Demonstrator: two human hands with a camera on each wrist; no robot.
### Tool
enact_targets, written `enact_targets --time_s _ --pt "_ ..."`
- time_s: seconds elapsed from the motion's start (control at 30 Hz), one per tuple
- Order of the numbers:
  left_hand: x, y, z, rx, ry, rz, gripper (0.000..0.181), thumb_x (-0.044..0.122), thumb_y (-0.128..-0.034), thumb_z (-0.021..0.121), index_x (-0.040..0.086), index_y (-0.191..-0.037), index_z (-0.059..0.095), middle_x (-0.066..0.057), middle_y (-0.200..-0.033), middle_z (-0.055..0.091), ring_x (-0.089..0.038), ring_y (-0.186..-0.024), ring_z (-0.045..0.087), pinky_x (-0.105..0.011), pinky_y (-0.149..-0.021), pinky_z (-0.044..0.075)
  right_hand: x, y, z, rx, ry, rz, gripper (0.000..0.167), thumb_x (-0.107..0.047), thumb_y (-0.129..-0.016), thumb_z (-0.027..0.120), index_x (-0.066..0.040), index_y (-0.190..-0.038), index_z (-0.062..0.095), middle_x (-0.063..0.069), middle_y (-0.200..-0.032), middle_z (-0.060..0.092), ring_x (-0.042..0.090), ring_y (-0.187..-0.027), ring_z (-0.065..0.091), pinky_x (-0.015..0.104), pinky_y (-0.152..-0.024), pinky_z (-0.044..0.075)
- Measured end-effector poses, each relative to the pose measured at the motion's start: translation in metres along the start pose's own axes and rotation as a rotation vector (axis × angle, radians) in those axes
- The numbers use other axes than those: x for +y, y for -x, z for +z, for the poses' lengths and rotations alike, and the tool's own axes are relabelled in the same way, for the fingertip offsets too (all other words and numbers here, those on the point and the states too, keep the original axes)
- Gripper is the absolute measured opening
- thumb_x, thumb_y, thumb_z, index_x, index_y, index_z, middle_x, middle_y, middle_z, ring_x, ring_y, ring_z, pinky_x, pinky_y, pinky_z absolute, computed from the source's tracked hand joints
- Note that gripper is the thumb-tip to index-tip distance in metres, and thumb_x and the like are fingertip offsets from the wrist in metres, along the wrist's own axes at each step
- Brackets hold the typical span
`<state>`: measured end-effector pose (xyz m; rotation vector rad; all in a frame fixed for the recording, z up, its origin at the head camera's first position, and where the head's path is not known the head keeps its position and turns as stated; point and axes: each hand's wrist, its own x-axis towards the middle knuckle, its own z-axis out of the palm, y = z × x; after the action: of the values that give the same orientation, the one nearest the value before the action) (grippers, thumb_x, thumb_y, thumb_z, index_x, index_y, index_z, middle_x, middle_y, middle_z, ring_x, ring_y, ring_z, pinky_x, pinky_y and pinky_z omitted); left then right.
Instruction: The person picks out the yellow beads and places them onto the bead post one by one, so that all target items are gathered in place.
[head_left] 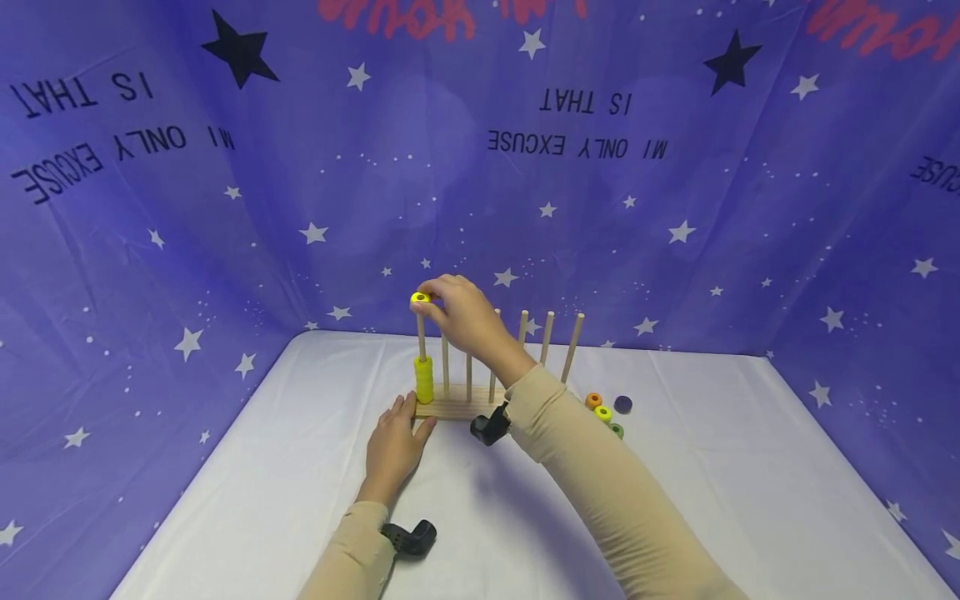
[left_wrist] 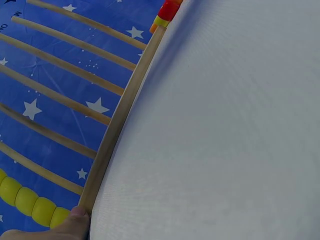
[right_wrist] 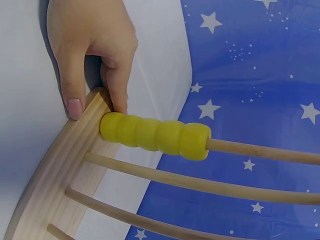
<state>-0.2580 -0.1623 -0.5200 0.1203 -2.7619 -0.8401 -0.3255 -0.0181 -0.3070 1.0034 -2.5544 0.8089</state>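
My right hand (head_left: 468,317) pinches a yellow bead (head_left: 416,302) between thumb and fingers at the top of the leftmost wooden peg. Lower on that peg sits a stack of several yellow beads (head_left: 424,382), also seen side-on in the right wrist view (right_wrist: 150,135). The peg rises from a wooden base (head_left: 450,408) on the white table. My left hand (head_left: 393,450) grips the left end of this base, thumb on its front edge and fingers around the end. In the left wrist view only its thumb (left_wrist: 72,225) and a little of the hand show.
Several bare pegs (head_left: 568,348) stand to the right along the base. Right of it lie loose beads: orange (head_left: 593,400), yellow (head_left: 602,413), green (head_left: 617,431) and dark purple (head_left: 622,405). A red bead (left_wrist: 169,10) shows in the left wrist view. A blue starry cloth (head_left: 420,208) surrounds the table.
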Motion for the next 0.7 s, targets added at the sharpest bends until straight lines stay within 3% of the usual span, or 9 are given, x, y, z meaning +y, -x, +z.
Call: enact_targets --time_s 0.33,0.7 --pt "0.0030 0.0002 -0.0001 0.022 -0.008 0.011 0.068 0.044 -0.0949 0.064 0.006 -0.148 0.045 -0.023 -0.151 0.045 -0.047 -0.134 0.048 -0.062 -0.107 0.042 0.0015 -0.0002 0.0024 0.015 0.000 -0.010 0.038 -0.035 -0.097 0.064 -0.010 -0.124 0.067 0.002 -0.116 0.070 0.019 -0.108 0.060 0.032 -0.094 0.053" --pt "0.0028 0.0006 -0.0003 0.014 -0.012 0.003 0.068 0.045 -0.0952 0.064 0.007 -0.149 0.044 -0.023 -0.151 0.045 -0.047 -0.135 0.047 -0.062 -0.108 0.042 0.0020 -0.0009 0.0059 -0.040 0.028 0.020 0.042 -0.037 -0.096 0.064 -0.010 -0.128 0.066 0.001 -0.120 0.070 0.018 -0.114 0.058 0.034 -0.100 0.050"
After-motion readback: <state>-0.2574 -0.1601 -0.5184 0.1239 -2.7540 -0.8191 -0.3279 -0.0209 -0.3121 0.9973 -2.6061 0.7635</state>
